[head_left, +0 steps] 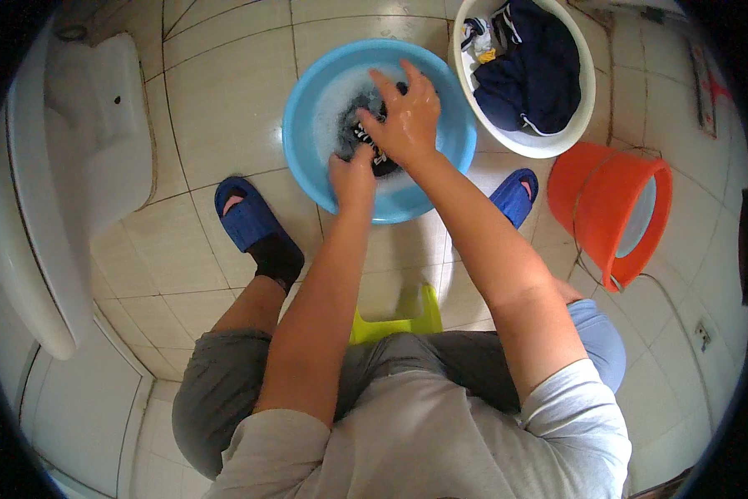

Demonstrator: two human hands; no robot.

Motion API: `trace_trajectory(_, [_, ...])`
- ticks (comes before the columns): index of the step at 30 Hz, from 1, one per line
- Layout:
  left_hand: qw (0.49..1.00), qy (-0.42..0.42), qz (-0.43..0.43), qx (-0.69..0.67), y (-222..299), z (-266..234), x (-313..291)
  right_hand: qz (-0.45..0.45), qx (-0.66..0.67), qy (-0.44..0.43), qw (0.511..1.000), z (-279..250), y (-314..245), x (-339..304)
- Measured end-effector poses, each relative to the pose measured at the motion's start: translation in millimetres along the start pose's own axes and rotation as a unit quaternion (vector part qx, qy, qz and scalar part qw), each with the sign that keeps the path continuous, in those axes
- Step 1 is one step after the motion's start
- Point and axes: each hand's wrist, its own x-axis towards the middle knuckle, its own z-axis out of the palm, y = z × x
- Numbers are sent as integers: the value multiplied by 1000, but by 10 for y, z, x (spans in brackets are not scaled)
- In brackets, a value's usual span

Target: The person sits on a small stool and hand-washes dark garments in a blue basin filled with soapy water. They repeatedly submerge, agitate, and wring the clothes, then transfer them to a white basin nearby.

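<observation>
A light-blue basin [301,154] on the floor holds sudsy water with a dark piece of clothing [385,165] in it, which shows black-and-white trim. My left hand [354,173] is at the near side of the basin, its fingers dipped into the suds and closed on the edge of the dark clothing. Above that clothing is my right hand [409,121], wet, with fingers spread and nothing held in them. Part of the clothing is hidden beneath my hands and the foam.
A white basin [587,100] of dark navy clothing [532,75] stands at the far right. Nearer, an orange bucket [577,187] has a cord around it. A yellow-green stool [428,312] is beneath me. White sanitary ware [112,150] lines the left; blue slippers [245,218] flank the basin.
</observation>
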Motion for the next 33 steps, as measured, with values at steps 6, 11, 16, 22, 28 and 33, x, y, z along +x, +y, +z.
trace_trajectory(6, [890,-84,102,437,-101,-116,195,59,-65,-252,964,315,-73,49])
trace_trajectory(11, [833,-227,76,499,-140,-161,592,81,157,-105,979,54,-170,95])
trace_trajectory(16, [828,-239,61,504,-292,-186,651,20,9,-59,998,18,-162,-101])
trace_trajectory(22, [747,-240,33,620,-258,-147,732,127,-32,-362,923,497,-50,526])
trace_trajectory(28, [784,-263,52,560,-311,-147,713,-14,131,-183,974,-34,-52,271])
trace_trajectory(33, [777,-178,166,580,-376,-171,707,19,15,-180,983,33,110,10])
